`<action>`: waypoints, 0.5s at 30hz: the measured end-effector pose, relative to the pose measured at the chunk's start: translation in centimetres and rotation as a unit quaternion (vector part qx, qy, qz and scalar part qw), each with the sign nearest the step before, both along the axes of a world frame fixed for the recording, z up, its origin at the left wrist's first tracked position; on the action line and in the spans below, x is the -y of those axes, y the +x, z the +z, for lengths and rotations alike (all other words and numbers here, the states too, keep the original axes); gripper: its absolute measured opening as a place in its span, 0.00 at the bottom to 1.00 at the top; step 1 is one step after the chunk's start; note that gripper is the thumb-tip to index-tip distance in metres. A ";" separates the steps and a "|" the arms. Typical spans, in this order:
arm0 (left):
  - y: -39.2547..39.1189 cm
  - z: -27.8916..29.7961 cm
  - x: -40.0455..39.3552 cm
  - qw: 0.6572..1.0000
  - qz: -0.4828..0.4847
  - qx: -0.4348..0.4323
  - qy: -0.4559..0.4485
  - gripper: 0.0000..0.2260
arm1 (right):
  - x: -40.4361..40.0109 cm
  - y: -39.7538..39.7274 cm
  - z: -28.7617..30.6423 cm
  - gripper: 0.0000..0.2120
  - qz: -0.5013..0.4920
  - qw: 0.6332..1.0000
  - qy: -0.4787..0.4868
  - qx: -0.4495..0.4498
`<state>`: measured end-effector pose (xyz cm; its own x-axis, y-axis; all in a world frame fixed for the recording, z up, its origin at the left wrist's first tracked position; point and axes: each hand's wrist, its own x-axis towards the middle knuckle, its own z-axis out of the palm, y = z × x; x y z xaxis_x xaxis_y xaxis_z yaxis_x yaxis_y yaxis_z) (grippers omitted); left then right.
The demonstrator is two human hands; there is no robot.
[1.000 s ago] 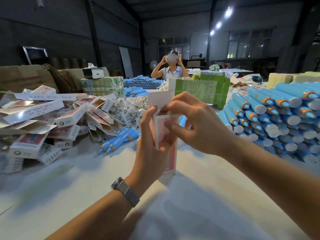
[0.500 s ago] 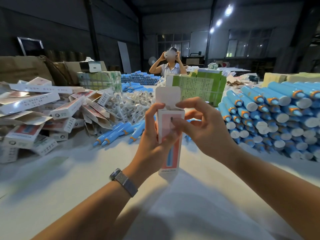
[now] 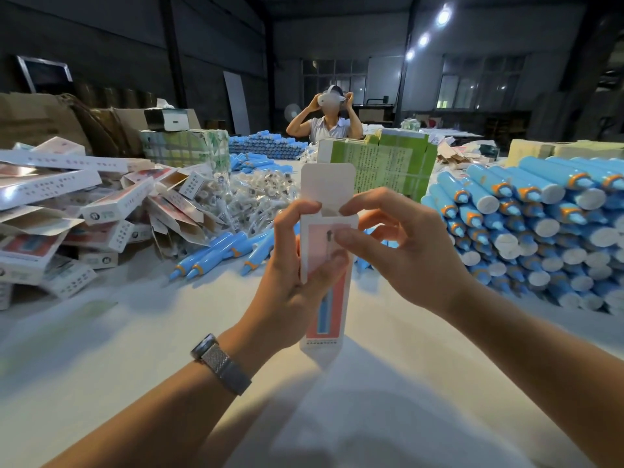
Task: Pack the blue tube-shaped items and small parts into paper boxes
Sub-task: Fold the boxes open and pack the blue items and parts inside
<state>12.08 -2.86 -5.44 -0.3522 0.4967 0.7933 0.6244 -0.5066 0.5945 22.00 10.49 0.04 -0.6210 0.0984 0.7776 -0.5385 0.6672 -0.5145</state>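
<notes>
I hold a narrow pink-and-white paper box (image 3: 327, 312) upright over the middle of the table, its top flap standing open. My left hand (image 3: 290, 285) grips the box's upper half, thumb across its front and fingers round the left edge. My right hand (image 3: 405, 244) pinches the box's top right corner at the opening. A few loose blue tubes (image 3: 216, 255) lie just behind the box. A big stack of blue tubes (image 3: 540, 228) fills the right side. Bagged small parts (image 3: 250, 197) sit in a heap behind. What is inside the box is hidden.
A jumble of paper boxes (image 3: 67, 211) covers the left of the white table (image 3: 135, 349). Bundled green cartons (image 3: 388, 167) stand behind the held box. A person sits across the table with both hands raised to a headset. Brown cardboard cartons (image 3: 40, 116) line the far left.
The box has come upright and nearer to me. My right hand has shifted from covering the box's front to pinching its top right corner, and the open flap now shows fully.
</notes>
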 end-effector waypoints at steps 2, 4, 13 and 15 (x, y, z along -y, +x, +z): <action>0.1 0.0 0.1 1.000 -0.004 0.011 -0.004 0.21 | 0.1 0.1 0.1 0.05 0.006 1.000 -0.002 -0.001; 0.2 0.0 0.2 1.000 -0.010 0.015 -0.006 0.22 | 0.0 0.2 0.1 0.04 0.021 1.000 -0.002 -0.009; 0.2 -0.2 0.0 0.998 -0.018 0.056 -0.011 0.23 | 0.1 0.2 0.6 0.06 0.017 1.000 0.002 -0.014; 0.2 -0.2 0.0 0.998 -0.016 0.055 -0.010 0.23 | 0.0 0.1 0.8 0.06 0.016 1.000 0.005 -0.022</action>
<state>12.26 -2.88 -5.68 -0.4202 0.5249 0.7402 0.5378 -0.5130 0.6690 22.07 10.48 0.88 -0.5888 0.0710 0.8052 -0.5812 0.6551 -0.4828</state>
